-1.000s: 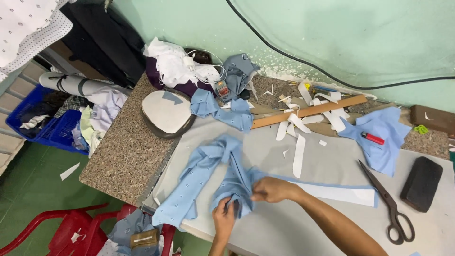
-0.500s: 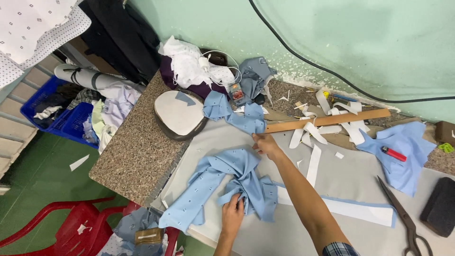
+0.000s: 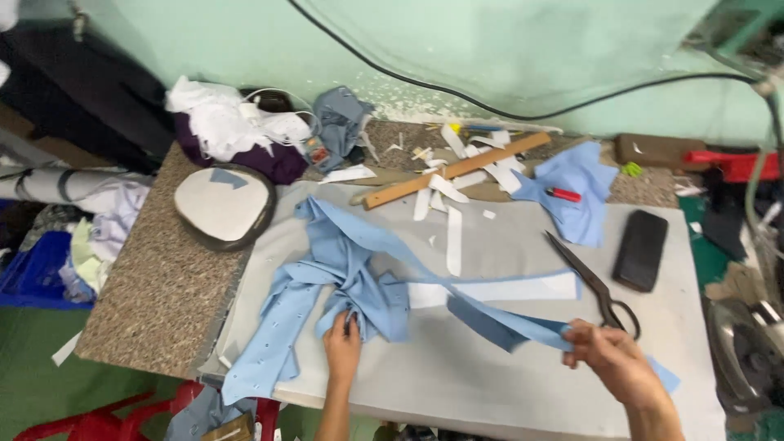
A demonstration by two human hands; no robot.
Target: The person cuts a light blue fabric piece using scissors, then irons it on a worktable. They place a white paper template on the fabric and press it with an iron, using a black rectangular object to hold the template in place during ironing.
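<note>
Over grey table [image 3: 506,245], both hands [image 3: 343,347] [image 3: 608,359] pinch blue fabric [image 3: 359,278].

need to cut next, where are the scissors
In the head view the scissors lie on the grey table, right side, between the white strip and black block.

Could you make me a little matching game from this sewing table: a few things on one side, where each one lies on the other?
Things:
1. black-handled metal scissors
2. small red lighter
3. long wooden ruler
4. light blue fabric strip

Places:
A. on the blue cloth piece near the wall
B. pinched in the right hand
C. among white strips
D. beside the flat black block

Pairs: 1-D, 2-A, 3-C, 4-B
</note>
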